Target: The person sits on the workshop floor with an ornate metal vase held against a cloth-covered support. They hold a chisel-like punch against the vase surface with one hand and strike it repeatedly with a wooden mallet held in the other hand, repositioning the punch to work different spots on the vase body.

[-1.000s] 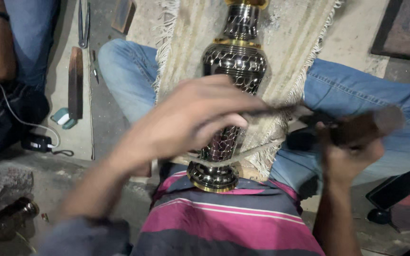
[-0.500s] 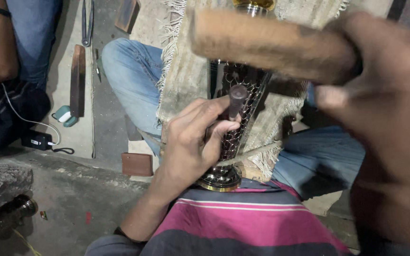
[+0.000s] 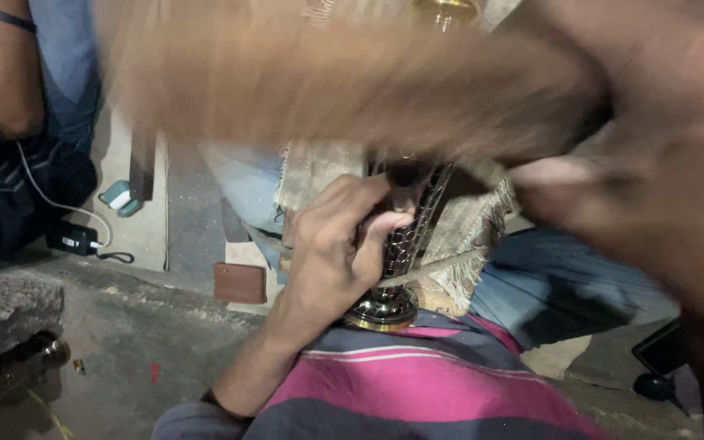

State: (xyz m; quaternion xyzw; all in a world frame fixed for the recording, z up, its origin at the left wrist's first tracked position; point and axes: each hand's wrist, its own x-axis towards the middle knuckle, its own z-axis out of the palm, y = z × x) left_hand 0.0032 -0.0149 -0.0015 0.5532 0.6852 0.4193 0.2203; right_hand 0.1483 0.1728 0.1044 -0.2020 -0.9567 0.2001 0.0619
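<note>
A dark engraved metal vase [image 3: 411, 236] lies across my lap on a fringed beige cloth [image 3: 466, 244], its round foot [image 3: 382, 310] against my striped shirt. My left hand [image 3: 332, 244] is shut on a short dark punch [image 3: 405, 178] held against the vase's neck. My right hand [image 3: 653, 155] is very close to the camera and blurred, shut on a wooden mallet [image 3: 327, 81] that sweeps across the top of the view. A thin cord [image 3: 437, 267] crosses the lower part of the vase.
Another person sits at the left, an arm [image 3: 2, 73] and dark clothes showing. A white cable with a black plug [image 3: 75, 238] lies on the floor, next to a small teal object [image 3: 120, 197] and a brown block [image 3: 239, 283]. A dark metal piece [image 3: 10, 367] rests at lower left.
My right hand with the mallet has swung closer to the camera and now blurs across the top. My left hand stays on the punch at the vase's neck.
</note>
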